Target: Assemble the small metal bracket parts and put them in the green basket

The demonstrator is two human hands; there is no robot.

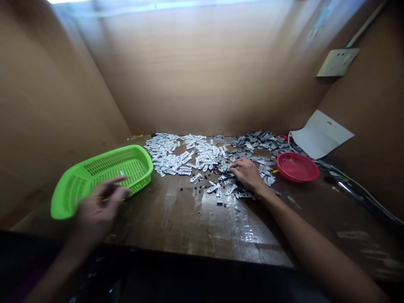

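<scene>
My left hand, blurred by motion, is over the near right side of a bright green plastic basket. Its thumb and fingers look apart, with nothing visible between them. One small pale piece shows inside the basket just beyond the fingertips. My right hand reaches low over loose, flat metal parts, its bent fingers pointing left and their tips close to the heap. No held part can be seen there. Small black round pieces lie scattered left of this hand.
Silvery flat parts spread along the back, with a darker grey heap to their right. A red bowl stands at the right, near a white card and a cable. Wooden panels enclose the brown tabletop.
</scene>
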